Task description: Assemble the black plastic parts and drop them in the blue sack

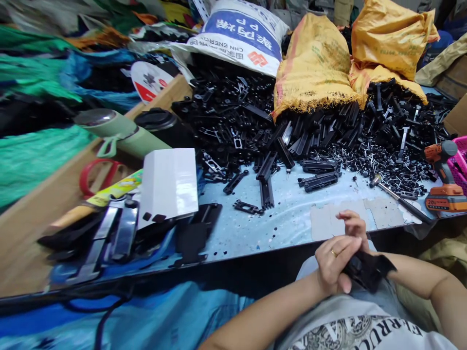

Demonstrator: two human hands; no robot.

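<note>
My left hand [332,266], a ring on one finger, is closed on a black band-like piece [369,270] that sits across my right wrist, just below the table's front edge. My right hand [352,226] rises above it over the pale blue table [277,223]. Its fingers are curled inward and nothing shows in them. Whether the black piece is wrapped round the wrist or only held against it is unclear. Both forearms come in from the bottom right, above my lap.
A big heap of black plastic parts [255,116] and small nails spills from a white sack [241,34] and yellow sacks [317,63]. An orange drill [443,177], a hammer [397,197] and a pink basket [460,163] lie right. A white box [170,182], green flask [120,131] and red-handled scissors [97,175] lie left.
</note>
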